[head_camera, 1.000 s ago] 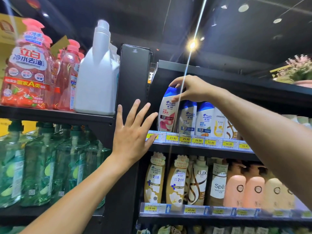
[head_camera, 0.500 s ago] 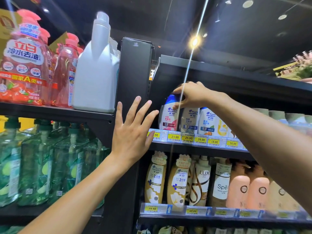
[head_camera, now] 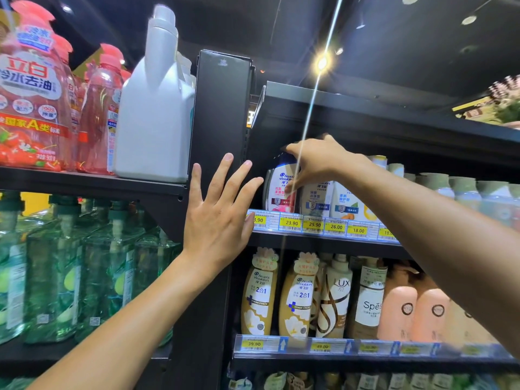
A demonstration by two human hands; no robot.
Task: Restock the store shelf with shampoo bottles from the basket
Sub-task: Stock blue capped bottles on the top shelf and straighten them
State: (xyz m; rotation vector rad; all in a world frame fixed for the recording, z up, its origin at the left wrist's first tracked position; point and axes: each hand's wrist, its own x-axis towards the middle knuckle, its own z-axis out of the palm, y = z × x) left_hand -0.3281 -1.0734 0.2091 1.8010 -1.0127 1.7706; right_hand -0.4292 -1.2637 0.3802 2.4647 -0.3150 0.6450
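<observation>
shelf (head_camera: 323, 244): upper shampoo shelf, dark metal, with a price strip (head_camera: 312, 225) along the front lip. the front row of bottles runs right from its left end.
post (head_camera: 219, 114): black upright just left of the shelf, between it and the detergent bay.
shampoo bottle (head_camera: 280, 192): white body, blue cap, pink-red label. stands about upright at the far left of the front row, close beside the neighbour bottle (head_camera: 316, 198). the strip hides its foot, so cannot tell if it is fully set down.
handling (judgement): small full plastic bottle, probably moderate weight, easy for one hand. walls likely stiff with slight give. glossy skin could slip in a pinch on the taper. not fragile. best hold looks like the shoulder just under the cap, where the body widens; a cap-only hold might tip it into the neighbour.
right hand (head_camera: 318, 161): reaches in from the right, over the bottle's top.
right fingers (head_camera: 295, 178): curled over cap and shoulder, one digit down the front of the label. close together, clamped on the bottle.
left hand (head_camera: 219, 218): flat in front of the post, holds nothing. its thumb overlaps the left end of the price strip.
left fingers (head_camera: 221, 175): straight, fanned apart, tips toward the post face. contact with the post cannot be told.
</observation>
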